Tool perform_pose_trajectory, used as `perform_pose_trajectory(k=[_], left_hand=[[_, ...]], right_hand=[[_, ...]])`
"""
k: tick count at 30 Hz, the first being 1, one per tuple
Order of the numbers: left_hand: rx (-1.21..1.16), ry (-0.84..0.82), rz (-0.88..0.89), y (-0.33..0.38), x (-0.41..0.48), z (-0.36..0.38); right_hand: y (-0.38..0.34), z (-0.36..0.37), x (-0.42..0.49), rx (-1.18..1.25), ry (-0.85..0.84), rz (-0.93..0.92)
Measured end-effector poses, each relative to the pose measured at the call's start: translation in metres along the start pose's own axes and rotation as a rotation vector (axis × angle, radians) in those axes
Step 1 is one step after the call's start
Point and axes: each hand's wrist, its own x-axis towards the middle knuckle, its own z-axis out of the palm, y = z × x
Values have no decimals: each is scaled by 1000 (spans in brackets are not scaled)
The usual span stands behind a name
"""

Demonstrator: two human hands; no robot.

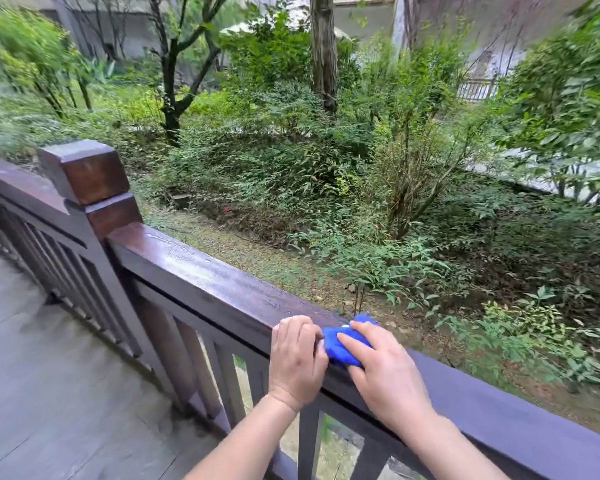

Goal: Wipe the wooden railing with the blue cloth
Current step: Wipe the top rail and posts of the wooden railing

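Observation:
A dark brown wooden railing (201,268) runs from the upper left to the lower right; its top looks wet and glossy near the post. A bunched blue cloth (342,348) lies on the rail top. My right hand (383,375) presses down on the cloth, with fingers spread over it. Just left of the cloth, my left hand (297,358) curls over the rail's near edge and touches the cloth's left end.
A square wooden post (87,178) with a block cap joins two railing sections at left. Balusters (201,368) stand under the rail. Grey deck boards (49,375) lie at lower left. Shrubs and trees (361,150) fill the ground beyond the railing.

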Motion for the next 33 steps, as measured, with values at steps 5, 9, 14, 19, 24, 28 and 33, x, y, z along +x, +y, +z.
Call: perform_pose_trajectory(k=[5, 9, 14, 19, 24, 28, 33], left_hand=[[89, 76, -35, -54, 29, -31], [206, -28, -132, -97, 61, -45], [167, -72, -162, -116, 55, -35], [149, -39, -157, -116, 56, -35], [123, -22, -130, -120, 55, -35], [122, -16, -85, -128, 53, -30], [163, 21, -40, -128, 52, -30]], right_hand=[[7, 6, 11, -20, 20, -46], [-26, 12, 45, 2, -8, 79], [-26, 23, 23, -21, -3, -117], [-51, 30, 77, -4, -21, 59], [-64, 42, 83, -11, -52, 3], [-57, 45, 71, -54, 5, -61], [-99, 58, 126, -12, -47, 51]])
